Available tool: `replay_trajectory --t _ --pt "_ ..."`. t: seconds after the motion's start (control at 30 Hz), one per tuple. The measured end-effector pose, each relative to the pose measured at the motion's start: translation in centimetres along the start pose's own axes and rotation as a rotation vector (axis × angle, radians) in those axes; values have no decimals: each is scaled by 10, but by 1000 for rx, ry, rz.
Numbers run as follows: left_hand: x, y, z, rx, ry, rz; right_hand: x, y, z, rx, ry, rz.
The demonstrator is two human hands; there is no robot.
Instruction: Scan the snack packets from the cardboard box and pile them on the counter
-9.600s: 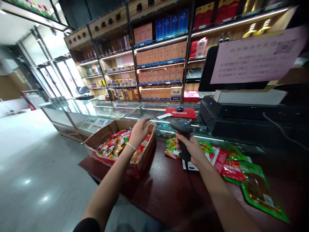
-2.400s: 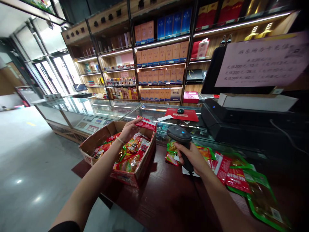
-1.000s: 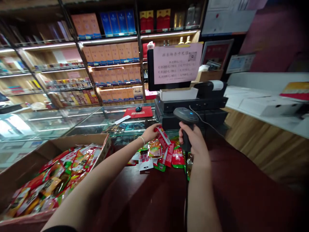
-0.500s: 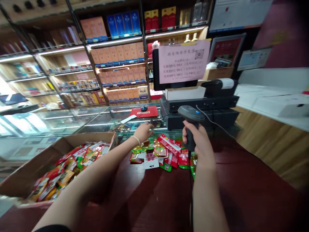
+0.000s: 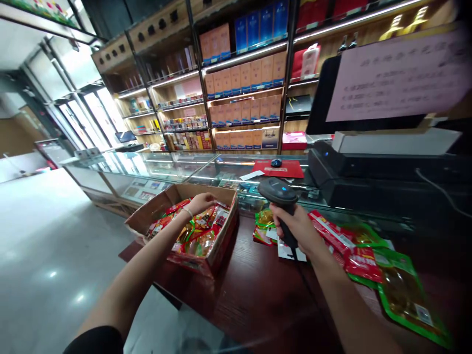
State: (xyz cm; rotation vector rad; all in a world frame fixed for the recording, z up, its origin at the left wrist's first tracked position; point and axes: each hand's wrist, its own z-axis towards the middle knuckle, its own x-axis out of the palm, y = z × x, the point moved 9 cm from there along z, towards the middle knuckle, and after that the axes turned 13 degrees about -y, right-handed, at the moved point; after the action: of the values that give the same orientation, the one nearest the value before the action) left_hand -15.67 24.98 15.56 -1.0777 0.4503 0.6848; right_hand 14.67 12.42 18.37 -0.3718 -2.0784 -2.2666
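Observation:
My right hand (image 5: 293, 223) is wrapped round the grip of a black barcode scanner (image 5: 278, 191). Its cable runs down in front of the dark red table. Beneath and behind the scanner lie several snack packets (image 5: 265, 220) in red, green and white, with more snack packets (image 5: 401, 285) right of my forearm. My left hand (image 5: 202, 202) is over the far part of an open cardboard box (image 5: 223, 246) full of similar packets (image 5: 201, 241). Its fingers reach out to the right above the packets, slightly bent, and no packet shows in them. The fingertips are small in view.
A monitor (image 5: 322, 98) with a pink paper sign stands at the right on a black cash drawer (image 5: 368, 167). Behind the table is a glass counter (image 5: 206, 169) with a red mouse pad (image 5: 291, 169) and a mouse. Shelves of boxed goods (image 5: 243, 78) line the wall.
The view has turned left. My left hand has gone from the packets on the table to over the cardboard box. The scanner stays in my right hand, now above the left end of the pile.

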Motion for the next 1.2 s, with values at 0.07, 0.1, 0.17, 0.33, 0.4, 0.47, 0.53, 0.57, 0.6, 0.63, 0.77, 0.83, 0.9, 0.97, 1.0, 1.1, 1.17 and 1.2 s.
replay_trajectory --t 0.07,0.1,0.17,0.33,0.4,0.47,0.53,0.57,0.6,0.63,0.77,0.83,0.9,0.97,1.0,1.1,1.17,1.2 --pt "3 16 -7 -25 27 30 18 -13 -3 1 36 2" --pt "6 20 -10 -27 49 53 25 -18 -5 7 50 -3" --pt "13 23 -14 -10 99 113 35 -28 -7 25 77 -24" --pt "41 18 -24 45 234 298 44 -37 -8 45 103 -94" --pt "52 15 -29 77 239 383 44 -38 -8 53 105 -110" --pt "60 11 -31 109 222 476 43 -38 -8 59 104 -114" --pt "69 11 -35 124 271 583 42 -38 -8 60 104 -113" --pt "74 12 -37 124 323 636 42 -38 -7 59 105 -112" --pt "78 13 -39 119 378 677 41 -38 -7 57 107 -109" --pt "80 15 -40 110 424 703 41 -38 -7 56 108 -107" --pt "78 17 -39 70 501 660 38 -38 -5 54 112 -89" --pt "68 14 -33 50 464 558 35 -37 -4 47 106 -82" --pt "47 11 -20 -22 316 385 32 -35 -3 30 96 -79" --pt "13 9 -5 -142 57 129 28 -31 -3 13 85 -73" --pt "-4 8 -1 -205 -73 -26 26 -29 -2 7 80 -69" --pt "-36 7 5 -322 -319 -477 21 -26 -2 6 64 -68" --pt "-41 5 4 -360 -360 -653 19 -25 -1 10 60 -80" --pt "-42 4 4 -370 -366 -700 18 -25 -1 8 57 -85"
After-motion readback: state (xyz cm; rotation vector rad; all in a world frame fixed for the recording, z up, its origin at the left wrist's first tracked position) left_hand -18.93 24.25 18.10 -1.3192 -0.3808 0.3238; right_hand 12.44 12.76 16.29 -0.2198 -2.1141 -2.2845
